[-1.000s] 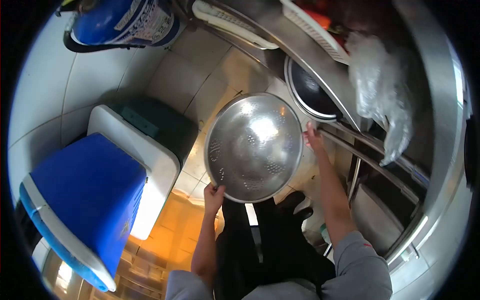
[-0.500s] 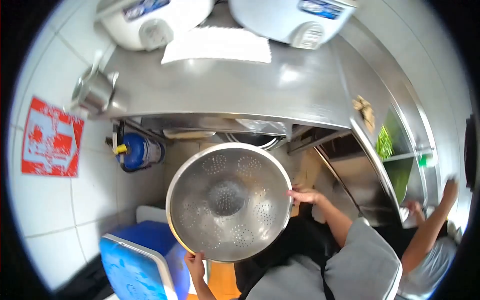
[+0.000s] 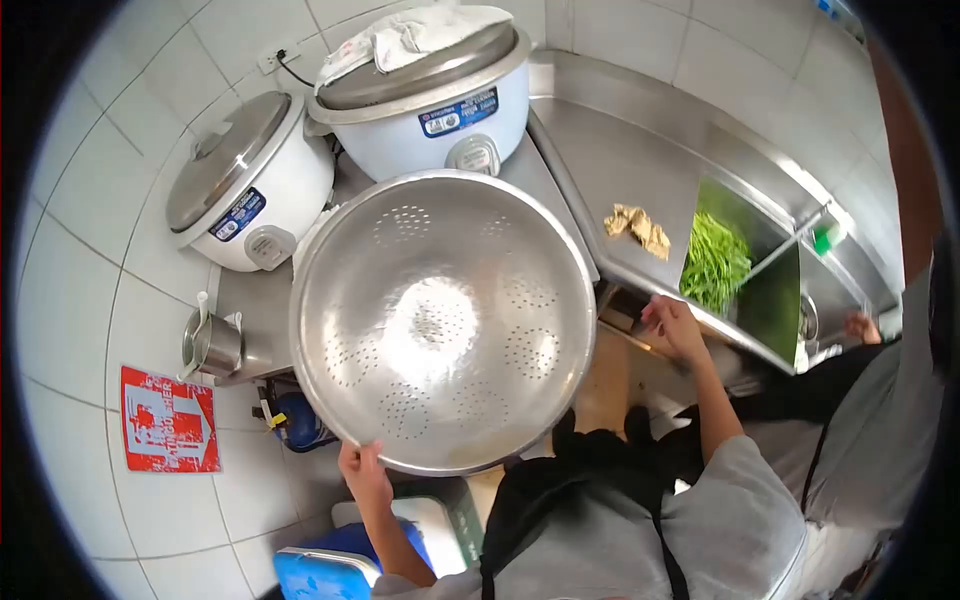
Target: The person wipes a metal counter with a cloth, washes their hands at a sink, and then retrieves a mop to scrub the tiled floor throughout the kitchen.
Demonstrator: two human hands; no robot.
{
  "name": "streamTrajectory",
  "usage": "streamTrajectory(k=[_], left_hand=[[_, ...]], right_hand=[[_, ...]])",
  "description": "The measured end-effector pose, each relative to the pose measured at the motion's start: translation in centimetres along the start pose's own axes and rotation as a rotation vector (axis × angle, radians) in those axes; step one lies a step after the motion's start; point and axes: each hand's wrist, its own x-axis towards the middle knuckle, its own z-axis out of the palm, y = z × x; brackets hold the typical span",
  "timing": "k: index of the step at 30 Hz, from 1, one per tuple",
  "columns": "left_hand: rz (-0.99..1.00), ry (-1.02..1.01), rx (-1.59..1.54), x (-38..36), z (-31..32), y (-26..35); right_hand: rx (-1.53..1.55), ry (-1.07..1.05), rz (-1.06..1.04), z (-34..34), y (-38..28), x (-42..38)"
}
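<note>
A large steel colander (image 3: 450,400) with clusters of small holes fills the middle of the view. My left hand (image 3: 366,478) grips its rim at the lower left. Off the colander's right side, my right hand (image 3: 675,325) is raised with its fingers apart and nothing in them. Part of the steel counter (image 3: 245,300) shows behind the colander on the left.
Two rice cookers (image 3: 430,110) stand at the back, one topped by a cloth. At the right, a sink (image 3: 770,235) holds leafy greens (image 3: 715,260), with ginger-like pieces (image 3: 637,230) beside it. A co-worker (image 3: 880,430) stands at far right. A blue-lidded bin (image 3: 320,575) is below.
The view has turned toward the sink. The colander is now higher, over the counter's edge. My right hand has let go of its rim; my left hand still holds it.
</note>
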Motion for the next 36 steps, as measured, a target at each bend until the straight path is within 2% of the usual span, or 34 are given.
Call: streamTrajectory(k=[1,3,5,6,8,9,11,13,15,17,19,20,21,23,24,26,28,29,31,33,34,35,36], left_hand=[[0.000,0.026,-0.017,0.4,1.0,-0.2],[-0.085,-0.106,-0.101,0.7,2.3,-0.5],[-0.093,-0.015,-0.144,0.2,4.2,0.6],[-0.093,0.006,-0.166,0.1,4.5,0.4],[-0.121,0.029,-0.155,-0.3,3.8,-1.1],[-0.120,0.069,-0.165,-0.5,3.6,-1.5],[-0.140,0.102,-0.180,-0.5,3.3,-1.5],[-0.103,0.197,-0.225,-0.6,3.8,-0.3],[-0.144,0.188,-0.228,0.5,2.6,-0.9],[-0.152,0.214,-0.235,1.4,1.8,-0.7],[-0.156,0.195,-0.294,3.0,0.5,-0.9],[-0.154,0.195,-0.286,3.7,-0.3,-0.7],[-0.146,0.197,-0.289,4.5,-1.3,-0.9],[-0.172,0.197,-0.256,6.3,-3.5,-1.1],[-0.172,0.215,-0.252,6.6,-3.7,0.3],[-0.165,0.162,-0.238,8.4,-6.4,0.3],[-0.164,0.109,-0.222,10.3,-9.6,-0.9],[-0.178,0.074,-0.217,11.1,-10.3,-0.7],[-0.154,-0.021,-0.248,12.4,-11.1,0.6],[-0.210,-0.064,-0.184,13.7,-11.7,1.1],[-0.139,-0.133,-0.051,14.2,-11.6,1.2],[-0.063,-0.201,0.080,14.6,-11.3,1.2],[0.031,-0.278,0.140,15.2,-10.2,1.4]], right_hand=[[0.001,0.050,-0.065,-1.0,-0.7,1.7],[-0.101,0.268,-0.204,-2.7,0.0,7.2],[-0.473,0.380,-0.265,-3.4,-0.5,12.2],[-0.478,0.336,-0.288,-3.3,-0.2,14.4],[-0.857,0.368,-0.584,-2.7,1.6,18.8],[-0.852,0.333,-0.610,-2.6,3.3,20.7],[-0.932,0.053,-0.399,-1.9,6.3,22.9],[-0.942,0.232,-0.332,-0.6,5.2,21.0],[-0.900,0.252,-0.305,-0.7,5.7,21.7],[-0.899,0.156,-0.342,-2.0,6.7,23.2],[-1.008,0.029,-0.255,-2.5,6.2,24.3],[-1.020,0.097,-0.161,-0.9,2.6,22.2],[-1.108,0.158,-0.421,0.0,2.2,22.0],[-0.936,0.382,-0.411,2.0,1.9,20.5],[-0.832,0.320,-0.427,3.2,0.6,19.2],[-0.547,0.146,-0.269,8.8,-4.1,13.6],[-0.269,-0.118,-0.073,14.4,-7.0,9.5],[-0.290,-0.323,-0.025,16.6,-8.4,7.8],[-0.001,-0.546,0.011,21.7,-12.6,3.9],[0.189,-0.697,-0.048,24.5,-12.4,1.4],[0.262,-0.747,0.020,24.9,-13.1,0.2],[0.409,-0.544,0.195,25.7,-11.1,-0.8],[0.400,-0.285,0.158,26.0,-9.8,-1.7]])
